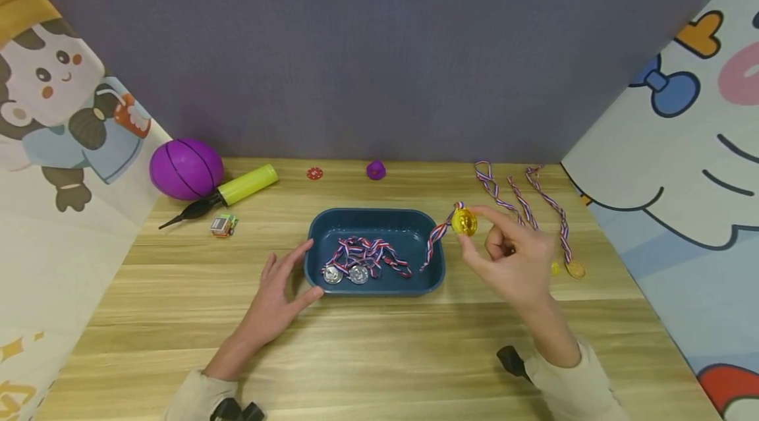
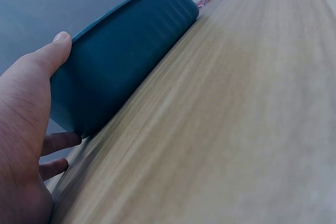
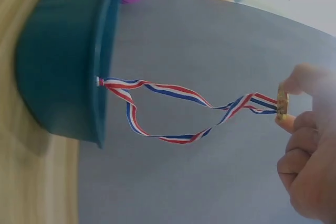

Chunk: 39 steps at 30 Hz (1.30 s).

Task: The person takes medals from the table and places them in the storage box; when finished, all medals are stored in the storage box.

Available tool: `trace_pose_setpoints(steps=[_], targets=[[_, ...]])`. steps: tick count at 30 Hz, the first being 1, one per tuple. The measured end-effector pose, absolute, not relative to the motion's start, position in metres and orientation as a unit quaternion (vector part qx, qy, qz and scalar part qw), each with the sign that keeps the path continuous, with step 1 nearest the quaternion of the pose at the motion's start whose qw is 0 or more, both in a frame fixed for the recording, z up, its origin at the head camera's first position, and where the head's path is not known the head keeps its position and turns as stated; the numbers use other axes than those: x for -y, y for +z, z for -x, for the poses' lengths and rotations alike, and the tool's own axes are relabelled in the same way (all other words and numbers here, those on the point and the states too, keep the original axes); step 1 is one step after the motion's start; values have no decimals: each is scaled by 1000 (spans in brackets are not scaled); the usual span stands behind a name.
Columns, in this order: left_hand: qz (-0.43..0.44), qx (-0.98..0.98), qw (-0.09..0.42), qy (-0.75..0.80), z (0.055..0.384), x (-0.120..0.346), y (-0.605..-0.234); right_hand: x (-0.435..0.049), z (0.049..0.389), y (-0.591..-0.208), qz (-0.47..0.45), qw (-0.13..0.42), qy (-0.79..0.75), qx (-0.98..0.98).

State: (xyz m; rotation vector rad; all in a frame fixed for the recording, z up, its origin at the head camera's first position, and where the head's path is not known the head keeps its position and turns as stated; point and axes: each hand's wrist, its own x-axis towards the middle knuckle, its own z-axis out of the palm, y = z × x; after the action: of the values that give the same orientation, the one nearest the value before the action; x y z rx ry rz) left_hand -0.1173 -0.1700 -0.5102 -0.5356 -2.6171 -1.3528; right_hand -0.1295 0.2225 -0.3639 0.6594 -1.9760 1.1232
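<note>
**Right hand (image 1: 514,257) pinching a gold medal (image 1: 464,223) by the tub (image 1: 385,226)**

In the head view, the gold medal is showing just right of centre, between the right hand's thumb and forefinger; its striped ribbon (image 1: 437,233) is hanging over the tub's right end. The left hand (image 1: 276,304) is resting at the tub's left end, fingers outstretched and spread. Inside, 2 silver medals (image 1: 358,275) are lying at lower left with tangled ribbons (image 1: 356,247). Toward the right of the frame, 3 more ribbons are lying on the table (image 1: 379,355), the outermost ending in another medal (image 1: 575,269). At left, a purple ball (image 1: 186,169) is sitting beside a pump (image 1: 246,186), above a toy car (image 1: 223,225).

In the left wrist view, the left hand's thumb is touching the tub's rim at left.

In the right wrist view, the gold medal is appearing edge-on at right, its ribbon stretching left toward the tub's rim.
</note>
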Motion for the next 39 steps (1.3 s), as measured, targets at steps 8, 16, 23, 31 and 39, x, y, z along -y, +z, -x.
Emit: trace_pose_setpoints(steps=[8,16,23,31,39], targets=[[178,870,69,-454,117,168,-509,-211,134,-382,-272,309,382,828],[175,870,60,-457,117,168,-508,-196,135,-402,-266,244,333,871],[172,873,57,-454,117,169,-509,-184,135,-416,-254,181,313,897],[174,872,62,-453,117,169,-511,-173,136,-430,-245,117,296,916],[173,873,65,-451,117,170,-510,-161,142,-440,-248,81,259,930]])
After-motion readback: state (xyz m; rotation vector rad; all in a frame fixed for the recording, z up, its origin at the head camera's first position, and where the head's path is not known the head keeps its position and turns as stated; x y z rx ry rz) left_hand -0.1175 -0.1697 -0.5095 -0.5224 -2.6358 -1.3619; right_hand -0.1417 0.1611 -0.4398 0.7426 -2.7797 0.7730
